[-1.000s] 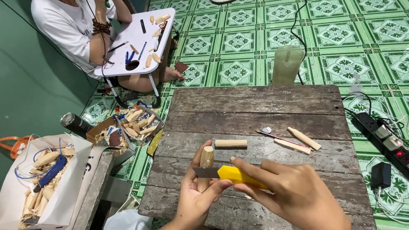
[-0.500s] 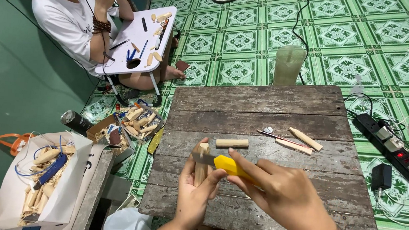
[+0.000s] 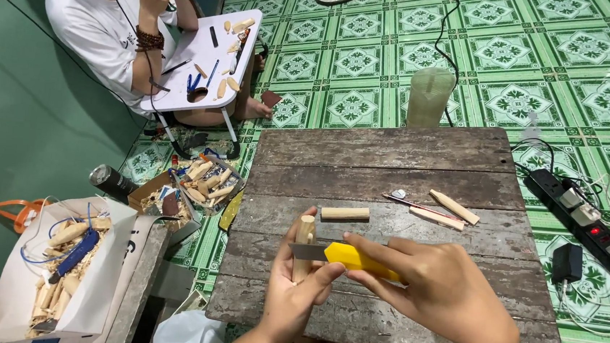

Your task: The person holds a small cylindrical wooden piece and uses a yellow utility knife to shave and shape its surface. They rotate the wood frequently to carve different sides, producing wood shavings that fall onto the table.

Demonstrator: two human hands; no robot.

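Standing upright in the left hand (image 3: 294, 294), a short wooden stick (image 3: 304, 248) is pinched between thumb and curled fingers, just above the near part of the weathered wooden table (image 3: 393, 153). The right hand (image 3: 440, 295) is closed around the yellow handle of a utility knife (image 3: 345, 255), whose grey blade lies across the stick's side and touches it. Just beyond the stick a second short wooden dowel (image 3: 345, 213) lies flat on the planks, and farther right two flat wooden slivers (image 3: 445, 211) rest beside a thin red pencil-like rod (image 3: 411, 204). A pale green translucent container (image 3: 430, 96) stands on the tiled floor past the table's far edge. Right of the table, a black power strip (image 3: 578, 207) trails cables. To the left, a white cardboard box (image 3: 64, 276) holds wood offcuts, and another person (image 3: 106, 25) sits at a small white folding tray (image 3: 205, 58), both hands raised.
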